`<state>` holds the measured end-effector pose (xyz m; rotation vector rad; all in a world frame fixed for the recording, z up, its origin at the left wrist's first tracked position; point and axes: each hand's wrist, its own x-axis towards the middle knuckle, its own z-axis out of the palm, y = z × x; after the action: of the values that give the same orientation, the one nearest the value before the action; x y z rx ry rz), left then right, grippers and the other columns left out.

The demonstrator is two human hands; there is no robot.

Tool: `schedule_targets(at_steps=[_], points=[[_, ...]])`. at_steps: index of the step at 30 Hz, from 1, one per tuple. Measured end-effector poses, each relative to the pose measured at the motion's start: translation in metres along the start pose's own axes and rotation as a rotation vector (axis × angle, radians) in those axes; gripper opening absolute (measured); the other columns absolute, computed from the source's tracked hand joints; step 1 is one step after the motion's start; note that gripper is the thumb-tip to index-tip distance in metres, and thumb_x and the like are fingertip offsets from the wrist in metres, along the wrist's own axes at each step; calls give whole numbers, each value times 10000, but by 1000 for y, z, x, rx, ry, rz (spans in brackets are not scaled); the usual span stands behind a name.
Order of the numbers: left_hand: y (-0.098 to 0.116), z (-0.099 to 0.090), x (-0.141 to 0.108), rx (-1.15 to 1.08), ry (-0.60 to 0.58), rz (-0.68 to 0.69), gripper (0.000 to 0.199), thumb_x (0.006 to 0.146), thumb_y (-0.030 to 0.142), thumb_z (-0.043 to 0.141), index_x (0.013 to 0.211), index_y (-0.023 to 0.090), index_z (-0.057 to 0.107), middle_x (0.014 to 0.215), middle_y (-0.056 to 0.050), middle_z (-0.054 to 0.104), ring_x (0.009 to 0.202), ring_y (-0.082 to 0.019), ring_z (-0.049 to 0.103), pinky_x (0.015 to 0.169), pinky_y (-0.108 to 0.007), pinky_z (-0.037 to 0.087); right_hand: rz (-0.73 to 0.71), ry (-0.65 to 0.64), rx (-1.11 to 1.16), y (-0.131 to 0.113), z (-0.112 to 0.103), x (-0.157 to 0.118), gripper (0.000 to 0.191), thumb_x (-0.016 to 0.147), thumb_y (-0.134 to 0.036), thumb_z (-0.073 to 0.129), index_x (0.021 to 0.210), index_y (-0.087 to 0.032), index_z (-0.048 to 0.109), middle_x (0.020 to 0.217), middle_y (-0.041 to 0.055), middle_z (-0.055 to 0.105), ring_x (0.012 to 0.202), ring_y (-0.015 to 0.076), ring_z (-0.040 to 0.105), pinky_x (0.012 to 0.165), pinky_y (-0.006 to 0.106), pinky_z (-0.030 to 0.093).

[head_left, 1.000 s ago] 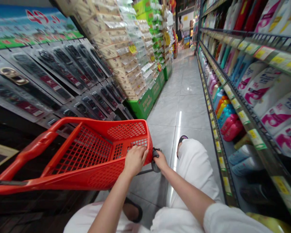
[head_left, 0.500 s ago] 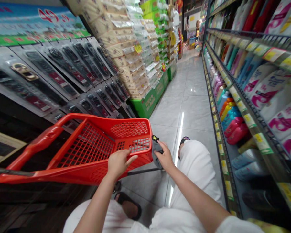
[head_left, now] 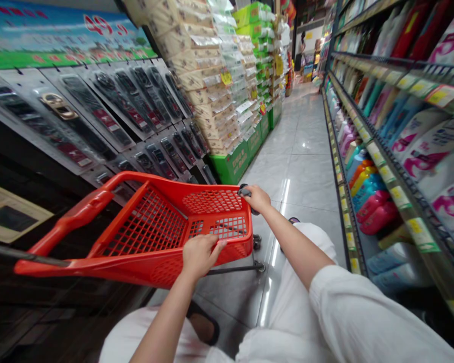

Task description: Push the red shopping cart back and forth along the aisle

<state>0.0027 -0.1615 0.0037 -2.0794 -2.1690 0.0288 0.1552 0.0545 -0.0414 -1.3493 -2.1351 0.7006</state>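
Observation:
A red plastic shopping cart (head_left: 147, 262) with a lattice basket stands in front of me, its basket holding no goods. My left hand (head_left: 200, 254) is over the near side rim, fingers bent over the edge and thumb sticking out to the right. At the far right corner of the basket, my right hand (head_left: 258, 199) has its fingers closed around a small dark grey, soft-looking item (head_left: 245, 191). It lies against the rim, and my fingers cover much of it; its kind is unclear.
Packaged belts (head_left: 124, 101) hang on a rack at left. Stacked tissue packs (head_left: 208, 91) stand beyond, on green boxes (head_left: 232, 164). Shelves of bottles (head_left: 371, 196) line the right. A tiled aisle (head_left: 306, 141) runs ahead, with a person (head_left: 301, 48) far off.
My right hand has moved up and forward with the grey item, from beside the cart's end to the basket's far corner. My left hand stays on the rim. The view has shifted slightly.

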Motion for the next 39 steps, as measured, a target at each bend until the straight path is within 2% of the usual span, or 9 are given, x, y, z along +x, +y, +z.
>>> schedule_targets(at_steps=[4,12,15,19,24,27,30,35,39], points=[[7,0,10,50,-17,-43,583,953,583,260,751,204,655,792,-61,715,774,-215,653,605,-293,314,-1,3,65,3,-1,-18,263,878,-364,565,1087,-277,697,1063,36,653,923,194,617,762,265,444],[12,-1,20,44,-23,-54,566,945,581,275,771,209,664,827,-64,727,807,-215,659,608,-285,317,-109,77,271,7,8,-125,269,865,-422,577,1073,-298,692,1003,27,612,895,180,624,791,288,470],[12,0,19,23,0,-39,574,941,592,278,759,211,667,798,-59,724,808,-210,657,622,-281,325,-122,145,496,27,18,-110,236,844,-351,584,1038,-260,682,1000,25,645,945,184,619,862,308,468],[13,0,17,42,18,-17,573,942,588,285,726,207,655,758,-52,710,783,-205,652,627,-281,322,131,314,725,50,23,-42,308,764,-202,586,1069,-213,631,1066,32,670,1004,184,596,950,346,438],[18,-3,21,79,6,-29,562,949,579,279,742,213,652,770,-43,715,798,-208,662,627,-284,321,126,84,932,53,24,12,378,646,-21,513,980,-129,656,963,-5,704,922,133,603,928,280,442],[20,-5,27,88,-15,-56,547,947,574,289,767,220,665,810,-47,732,822,-215,667,623,-283,323,117,30,965,52,27,2,379,614,-17,500,927,-140,675,845,-37,704,829,135,612,863,276,476],[22,-5,34,96,-24,-81,539,946,566,290,807,224,682,848,-57,743,840,-224,671,615,-284,323,116,37,980,54,37,-36,394,592,-40,531,923,-180,691,877,-34,708,880,165,626,893,304,477],[25,-4,47,111,-24,-115,578,943,586,262,791,217,680,846,-73,743,829,-233,673,596,-284,309,14,219,905,56,64,-108,427,630,-143,613,1037,-225,710,1019,27,683,995,209,616,952,354,461],[27,-5,51,116,-34,-125,594,942,591,248,785,216,681,823,-81,738,818,-232,672,591,-281,307,91,305,862,53,67,-103,404,683,-215,624,1081,-213,687,1073,57,682,1042,225,611,989,385,447]])
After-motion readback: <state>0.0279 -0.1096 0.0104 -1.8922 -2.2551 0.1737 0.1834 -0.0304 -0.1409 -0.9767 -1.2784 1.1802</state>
